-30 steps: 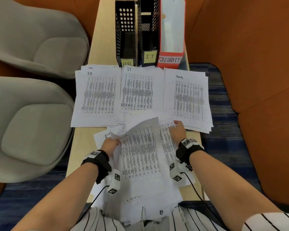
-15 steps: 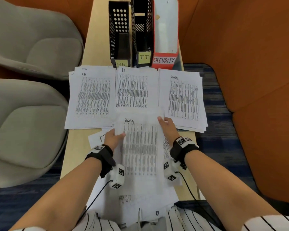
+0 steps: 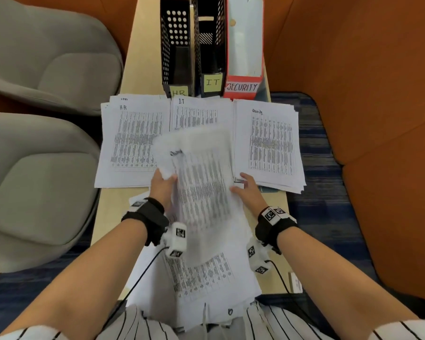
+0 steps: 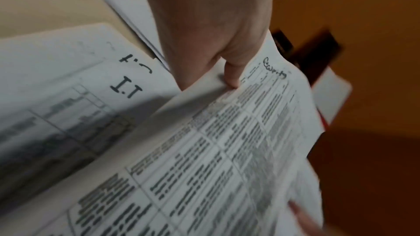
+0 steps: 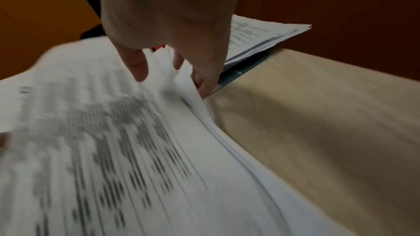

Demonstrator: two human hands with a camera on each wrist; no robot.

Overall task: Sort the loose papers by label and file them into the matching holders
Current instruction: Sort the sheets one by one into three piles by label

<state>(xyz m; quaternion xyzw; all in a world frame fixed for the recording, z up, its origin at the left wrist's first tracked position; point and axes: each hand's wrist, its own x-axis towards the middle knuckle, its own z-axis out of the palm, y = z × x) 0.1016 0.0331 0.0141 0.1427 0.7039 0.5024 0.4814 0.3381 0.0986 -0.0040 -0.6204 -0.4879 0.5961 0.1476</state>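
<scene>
A printed sheet [image 3: 201,173] headed "Security" [image 4: 275,67] hangs blurred above the table, partly over the IT pile [image 3: 196,114]. My left hand [image 3: 167,177] pinches its left edge, thumb [image 4: 232,78] on top. My right hand [image 3: 238,186] holds its right edge, thumb [image 5: 136,65] above and fingers under. The HR pile [image 3: 133,138] lies left and the Security pile [image 3: 270,141] right. Behind them stand the HR holder [image 3: 176,45], IT holder [image 3: 211,45] and red Security holder [image 3: 244,45]. The unsorted stack [image 3: 206,278] lies near my lap, an "IT" sheet [image 4: 127,87] showing.
The narrow wooden table [image 3: 145,57] has two grey chairs [image 3: 47,192] on its left and an orange padded wall [image 3: 366,119] on its right. A dark folder [image 5: 240,73] lies under the Security pile. Wrist camera cables trail over the near papers.
The Security sheet has come up off the unsorted stack and moved forward over the sorted piles. Both hands travelled forward with it.
</scene>
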